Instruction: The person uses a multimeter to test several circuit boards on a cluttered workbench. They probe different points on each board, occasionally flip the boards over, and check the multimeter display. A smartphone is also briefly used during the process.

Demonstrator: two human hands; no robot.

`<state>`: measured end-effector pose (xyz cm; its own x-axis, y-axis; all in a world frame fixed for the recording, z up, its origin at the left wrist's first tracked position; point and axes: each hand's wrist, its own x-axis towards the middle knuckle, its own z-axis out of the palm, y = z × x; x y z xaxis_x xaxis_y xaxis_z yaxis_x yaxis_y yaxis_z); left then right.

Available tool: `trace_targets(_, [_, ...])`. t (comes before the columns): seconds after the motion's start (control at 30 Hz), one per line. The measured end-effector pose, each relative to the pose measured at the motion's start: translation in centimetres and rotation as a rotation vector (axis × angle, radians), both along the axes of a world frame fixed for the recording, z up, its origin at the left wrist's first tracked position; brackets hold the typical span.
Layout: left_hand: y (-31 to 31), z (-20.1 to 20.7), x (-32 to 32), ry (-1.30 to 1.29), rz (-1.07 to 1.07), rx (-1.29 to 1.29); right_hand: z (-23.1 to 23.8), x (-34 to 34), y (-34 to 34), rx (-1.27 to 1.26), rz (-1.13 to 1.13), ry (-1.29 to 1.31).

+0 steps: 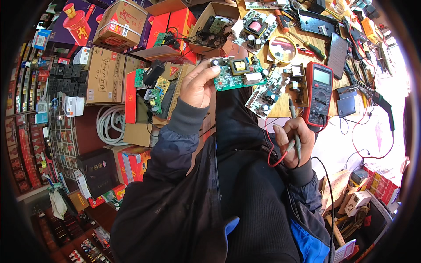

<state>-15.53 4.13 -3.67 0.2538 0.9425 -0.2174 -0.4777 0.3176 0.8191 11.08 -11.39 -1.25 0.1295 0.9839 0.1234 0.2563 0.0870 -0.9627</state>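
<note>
My left hand (pixel 198 84) is closed on the left edge of a green circuit board (pixel 233 79), holding it up beside the workbench edge. A transformer with yellow windings and several capacitors stand on that board. In my right hand (pixel 294 139), the fingers are wrapped round multimeter test probes; one grey probe (pixel 292 108) points up toward the bench. A red lead (pixel 269 151) loops out from the same hand. Close above it lies a red-framed multimeter (pixel 320 93) with a grey screen and a dial. The probe tip is apart from the held board.
On the wooden bench (pixel 302 41) lie other circuit boards (pixel 263 97), a magnifying glass (pixel 282 48), a screwdriver (pixel 312 47) and a soldering iron (pixel 382 107). Cardboard boxes (pixel 105 74) and a coiled white cable (pixel 110 125) stand left. A cluttered bin (pixel 357 210) sits lower right.
</note>
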Motion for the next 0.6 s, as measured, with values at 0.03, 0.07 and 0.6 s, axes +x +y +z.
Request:
trace_targets(0.03, [0.00, 0.01, 0.00, -0.005, -0.001, -0.009, 0.05, 0.03, -0.03, 0.001, 0.006, 0.002])
trace_targets(0.07, [0.01, 0.02, 0.00, -0.007, -0.001, -0.014, 0.08, 0.06, -0.03, 0.001, 0.012, 0.003])
trace_targets(0.6, [0.62, -0.51, -0.07, -0.013, 0.033, 0.002, 0.57, 0.40, -0.08, 0.043, 0.055, -0.031])
